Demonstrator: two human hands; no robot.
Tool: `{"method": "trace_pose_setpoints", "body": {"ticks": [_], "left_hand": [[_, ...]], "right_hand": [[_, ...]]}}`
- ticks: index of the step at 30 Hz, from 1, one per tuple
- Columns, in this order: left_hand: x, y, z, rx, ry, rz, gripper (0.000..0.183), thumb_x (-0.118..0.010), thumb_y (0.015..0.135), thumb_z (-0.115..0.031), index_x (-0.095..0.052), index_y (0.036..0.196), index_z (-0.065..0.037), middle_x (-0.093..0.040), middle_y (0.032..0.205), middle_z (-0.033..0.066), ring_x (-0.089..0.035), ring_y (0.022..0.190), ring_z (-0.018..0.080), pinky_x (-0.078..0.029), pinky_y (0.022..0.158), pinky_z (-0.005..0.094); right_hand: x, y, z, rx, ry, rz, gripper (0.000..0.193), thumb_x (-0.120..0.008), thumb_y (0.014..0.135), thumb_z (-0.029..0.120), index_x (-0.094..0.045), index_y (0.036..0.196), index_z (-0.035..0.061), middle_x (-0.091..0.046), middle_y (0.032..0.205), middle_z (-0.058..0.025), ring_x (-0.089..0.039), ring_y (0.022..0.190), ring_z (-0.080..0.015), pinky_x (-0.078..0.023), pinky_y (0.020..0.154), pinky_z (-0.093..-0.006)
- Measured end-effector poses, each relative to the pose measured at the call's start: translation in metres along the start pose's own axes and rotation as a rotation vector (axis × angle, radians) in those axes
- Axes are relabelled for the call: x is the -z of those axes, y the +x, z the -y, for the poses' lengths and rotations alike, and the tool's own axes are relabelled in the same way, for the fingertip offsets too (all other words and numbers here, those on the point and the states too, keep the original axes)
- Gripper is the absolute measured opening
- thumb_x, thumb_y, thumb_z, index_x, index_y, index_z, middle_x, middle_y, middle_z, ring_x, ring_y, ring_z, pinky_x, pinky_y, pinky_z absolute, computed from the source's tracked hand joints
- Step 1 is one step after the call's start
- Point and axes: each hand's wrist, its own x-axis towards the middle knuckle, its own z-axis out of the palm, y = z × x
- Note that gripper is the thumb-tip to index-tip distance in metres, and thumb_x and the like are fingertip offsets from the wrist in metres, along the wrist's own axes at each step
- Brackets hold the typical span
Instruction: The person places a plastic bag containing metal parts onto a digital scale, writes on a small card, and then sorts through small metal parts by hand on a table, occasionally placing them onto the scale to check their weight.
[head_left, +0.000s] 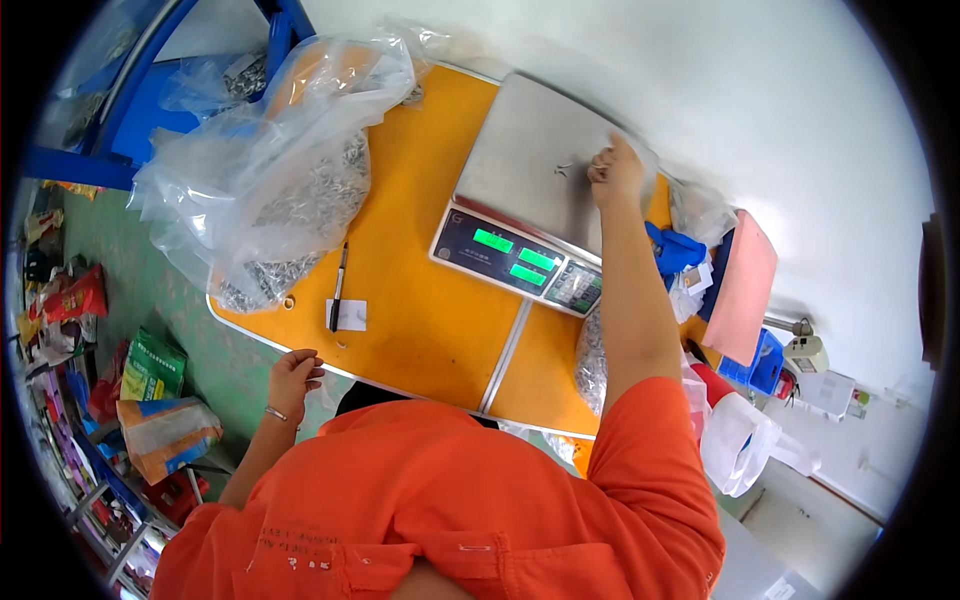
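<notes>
A few small metal parts (563,170) lie on the steel pan of the weighing scale (520,160), toward one o'clock on the orange table (420,300). The right hand (614,168) rests just beside them, fingers curled, perhaps pinching one. The left hand (293,374), loosely curled and empty, touches the table edge at seven o'clock. A pen (339,288) lies on a paper slip (352,315); a clear bag of parts (290,190) sits at ten o'clock.

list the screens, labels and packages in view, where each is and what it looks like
Scale display panel: front of the scale on the orange table, dark slab with green lit windows.
White paper slip: table's near edge, under a pen's tip, small rectangle.
Clear plastic bag: table's left end, crumpled, holding small metal parts.
Green and orange packets: floor at left.
</notes>
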Motion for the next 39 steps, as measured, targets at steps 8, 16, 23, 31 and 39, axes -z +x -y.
{"method": "trace_pose_setpoints", "body": {"ticks": [8,16,23,31,39], "left_hand": [[-0.025,0.010,-0.011,-0.041,0.088,0.127,0.021,-0.052,0.082,-0.011,-0.054,0.099,0.000,-0.060,0.087,0.0077,-0.058,0.072,0.0129,-0.046,0.058,0.0225],[-0.042,0.009,-0.021,-0.085,0.121,0.216,0.018,-0.051,0.083,-0.010,-0.054,0.097,0.000,-0.061,0.086,0.0076,-0.058,0.070,0.0126,-0.046,0.057,0.0222],[-0.052,0.020,-0.025,-0.139,0.190,0.309,0.018,-0.052,0.083,-0.011,-0.055,0.098,-0.001,-0.060,0.086,0.0068,-0.057,0.071,0.0118,-0.045,0.056,0.0217],[-0.163,0.011,-0.055,-0.323,0.522,0.761,0.021,-0.052,0.083,-0.013,-0.055,0.100,-0.001,-0.059,0.088,0.0065,-0.058,0.074,0.0136,-0.045,0.061,0.0246],[-0.307,-0.061,-0.080,-1.327,0.912,1.231,0.081,-0.073,0.062,-0.015,-0.029,0.128,0.000,-0.041,0.123,0.0209,-0.043,0.112,0.0316,-0.035,0.095,0.0344]], "right_hand": [[-0.027,-0.053,-0.006,0.633,-1.117,-0.009,0.028,-0.051,0.082,0.031,-0.053,0.081,0.0039,-0.061,0.081,-0.0160,-0.059,0.077,-0.0308,-0.046,0.060,-0.0376],[0.010,-0.064,0.001,0.370,-1.375,0.080,0.026,-0.053,0.081,0.024,-0.049,0.093,0.0005,-0.059,0.078,-0.0184,-0.057,0.065,-0.0289,-0.044,0.056,-0.0374],[0.095,-0.290,0.134,0.145,-0.067,-0.003,0.015,-0.045,0.088,0.014,-0.050,0.088,-0.0007,-0.031,0.053,0.0032,-0.026,0.042,-0.0044,-0.018,0.036,-0.0189],[0.190,-0.352,0.036,-0.003,-0.231,-0.436,0.020,-0.052,0.083,0.019,-0.056,0.094,0.0032,-0.053,0.071,-0.0034,-0.051,0.060,-0.0126,-0.042,0.055,-0.0240],[0.234,-0.431,-0.001,0.232,-0.862,-1.116,0.032,-0.058,0.081,0.025,-0.055,0.098,-0.0020,-0.056,0.095,-0.0139,-0.055,0.086,-0.0241,-0.045,0.072,-0.0318]]}}
